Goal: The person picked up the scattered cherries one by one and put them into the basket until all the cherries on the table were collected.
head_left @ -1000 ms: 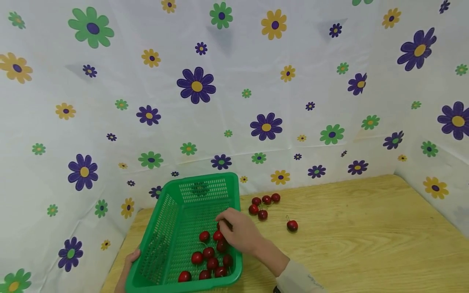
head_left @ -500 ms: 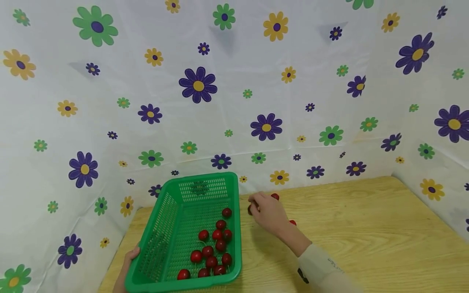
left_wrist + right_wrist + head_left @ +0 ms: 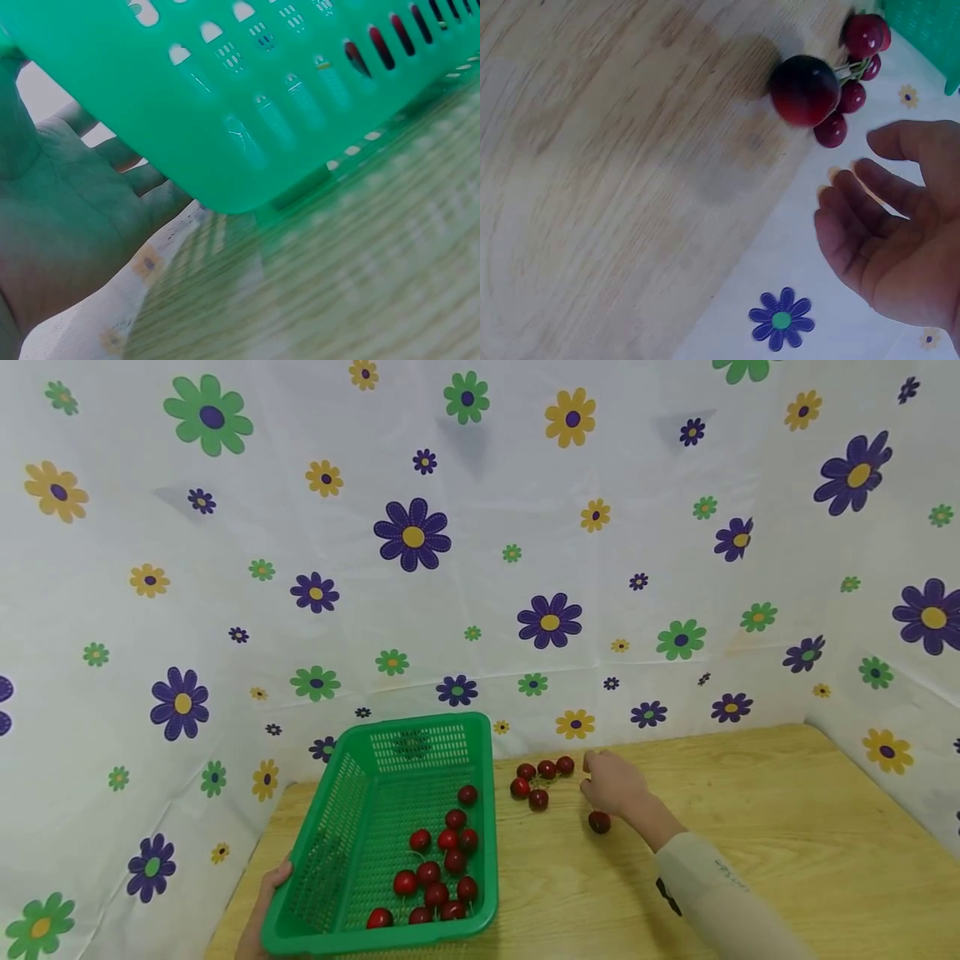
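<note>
My left hand (image 3: pixel 264 906) is at the near-left outer side of a green plastic basket (image 3: pixel 489 860). In the left wrist view, its fairly straight fingers pass behind the basket wall (image 3: pixel 172 135), with the palm turned toward the camera. Several dark red cherries (image 3: pixel 428 872) lie inside the basket, mostly toward its right and near sides. Over the table, my right hand (image 3: pixel 615 787) hovers with loosely bent fingers and holds nothing. Just below it lies a single cherry (image 3: pixel 599 822), larger in the right wrist view. To its left sits a cluster of cherries (image 3: pixel 538 799) with stems.
A wood-grain table (image 3: pixel 750 852) carries the basket and loose cherries. White cloth with printed flowers (image 3: pixel 550 622) hangs behind and at both sides. The basket's right rim (image 3: pixel 491 802) stands between the cherry cluster and the basket's inside.
My right hand has come out of the basket, passed over the cherry cluster and moved right to the single cherry. A cherry now rests where the fingers were in the basket. The left hand stays put.
</note>
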Demonstrator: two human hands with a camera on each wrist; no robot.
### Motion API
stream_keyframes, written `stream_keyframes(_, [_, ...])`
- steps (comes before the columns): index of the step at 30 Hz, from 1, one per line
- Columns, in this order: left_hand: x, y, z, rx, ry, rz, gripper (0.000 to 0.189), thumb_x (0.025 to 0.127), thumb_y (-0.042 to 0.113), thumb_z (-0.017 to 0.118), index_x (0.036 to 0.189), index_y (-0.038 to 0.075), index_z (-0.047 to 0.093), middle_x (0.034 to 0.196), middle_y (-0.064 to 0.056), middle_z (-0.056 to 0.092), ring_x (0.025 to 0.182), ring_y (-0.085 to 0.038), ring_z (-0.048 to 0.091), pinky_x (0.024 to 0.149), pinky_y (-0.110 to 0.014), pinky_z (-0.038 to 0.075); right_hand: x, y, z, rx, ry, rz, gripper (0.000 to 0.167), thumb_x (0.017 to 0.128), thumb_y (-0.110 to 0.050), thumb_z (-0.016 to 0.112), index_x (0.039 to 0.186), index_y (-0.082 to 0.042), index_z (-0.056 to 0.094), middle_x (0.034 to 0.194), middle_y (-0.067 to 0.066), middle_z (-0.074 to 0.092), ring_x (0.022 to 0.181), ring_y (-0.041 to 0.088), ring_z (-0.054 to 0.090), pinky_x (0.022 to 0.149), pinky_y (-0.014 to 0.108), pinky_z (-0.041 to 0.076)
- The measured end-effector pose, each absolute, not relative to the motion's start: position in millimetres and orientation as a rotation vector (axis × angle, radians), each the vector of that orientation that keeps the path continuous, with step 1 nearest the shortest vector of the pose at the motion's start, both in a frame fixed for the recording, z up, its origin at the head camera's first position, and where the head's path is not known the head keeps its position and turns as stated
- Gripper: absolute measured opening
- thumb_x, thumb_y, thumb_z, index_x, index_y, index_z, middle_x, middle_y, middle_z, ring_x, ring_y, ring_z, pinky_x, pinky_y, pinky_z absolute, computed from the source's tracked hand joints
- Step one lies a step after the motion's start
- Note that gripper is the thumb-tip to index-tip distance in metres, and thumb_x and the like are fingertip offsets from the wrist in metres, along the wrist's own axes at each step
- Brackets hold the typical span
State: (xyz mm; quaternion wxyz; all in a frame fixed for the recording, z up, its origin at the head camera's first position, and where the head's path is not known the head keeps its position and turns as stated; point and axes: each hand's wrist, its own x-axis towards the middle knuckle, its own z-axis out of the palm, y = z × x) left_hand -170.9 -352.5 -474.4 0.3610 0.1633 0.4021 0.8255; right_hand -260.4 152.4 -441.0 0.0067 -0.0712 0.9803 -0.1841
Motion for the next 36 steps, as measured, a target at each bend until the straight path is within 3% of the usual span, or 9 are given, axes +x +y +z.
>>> stream_keyframes(5, [-172, -356, -480, 0.338, 1.133, 2.122, 0.063, 0.103, 0.055, 0.003, 0.133, 0.044, 0.057, 0.127, 0.004, 0.062, 0.115, -0.014, 0.058, 0.103, -0.034, 0.046, -261, 162, -446, -0.172, 2.952, -0.609, 0.027, 0.093, -0.02, 0.061, 0.108, 0.002, 0.063, 0.089, 0.009, 0.065, 0.072, 0.019, 0.055, 0.062, 0.034, 0.049])
stream_keyframes(10, [-172, -353, -478, 0.158, 1.36, 2.089, 0.06, 0.102, 0.058, 0.011, 0.119, 0.039, 0.066, 0.117, 0.006, 0.066, 0.108, -0.011, 0.062, 0.098, -0.031, 0.049, -264, 161, -459, -0.069, 2.871, -0.677, 0.033, 0.096, -0.03, 0.059, 0.109, 0.0, 0.061, 0.078, 0.005, 0.059, 0.066, 0.018, 0.054, 0.058, 0.031, 0.042])
stream_keyframes(16, [-173, -348, -479, 0.299, 1.401, 2.121, 0.051, 0.104, 0.053, 0.009, 0.13, 0.056, 0.054, 0.122, 0.011, 0.063, 0.111, -0.01, 0.059, 0.1, -0.033, 0.047, -268, 158, -466, -0.05, 2.921, -0.585, 0.013, 0.091, -0.014, 0.058, 0.099, -0.003, 0.058, 0.074, 0.005, 0.056, 0.063, 0.018, 0.054, 0.054, 0.03, 0.04])
stream_keyframes(19, [-174, -348, -480, 0.28, 1.446, 2.145, 0.049, 0.105, 0.052, 0.011, 0.128, 0.059, 0.054, 0.119, 0.01, 0.064, 0.108, -0.011, 0.061, 0.097, -0.033, 0.049, -271, 158, -467, -0.077, 2.957, -0.524, 0.002, 0.091, -0.007, 0.057, 0.091, -0.005, 0.058, 0.074, 0.005, 0.057, 0.064, 0.019, 0.054, 0.054, 0.031, 0.042])
stream_keyframes(26, [-175, -347, -475, 0.083, 1.683, 2.122, 0.046, 0.104, 0.054, 0.015, 0.115, 0.059, 0.059, 0.11, 0.01, 0.066, 0.1, -0.011, 0.063, 0.091, -0.032, 0.052, -272, 158, -466, -0.071, 2.968, -0.525, 0.009, 0.093, -0.004, 0.056, 0.099, -0.003, 0.063, 0.087, 0.01, 0.067, 0.068, 0.019, 0.056, 0.059, 0.034, 0.049])
stream_keyframes(33, [-173, -354, -482, 0.376, 1.349, 2.16, 0.053, 0.105, 0.049, 0.007, 0.133, 0.053, 0.052, 0.122, 0.008, 0.064, 0.11, -0.012, 0.06, 0.1, -0.034, 0.047, -271, 155, -459, -0.091, 2.983, -0.557, 0.018, 0.093, -0.005, 0.058, 0.108, 0.002, 0.065, 0.102, 0.016, 0.07, 0.076, 0.021, 0.062, 0.069, 0.039, 0.055])
stream_keyframes(36, [-170, -353, -480, 0.339, 1.349, 2.138, 0.051, 0.105, 0.052, 0.01, 0.131, 0.053, 0.053, 0.121, 0.007, 0.064, 0.11, -0.013, 0.061, 0.1, -0.034, 0.047, -273, 153, -456, -0.1, 2.991, -0.553, 0.018, 0.093, -0.005, 0.058, 0.109, 0.001, 0.065, 0.105, 0.016, 0.07, 0.082, 0.023, 0.064, 0.074, 0.041, 0.057])
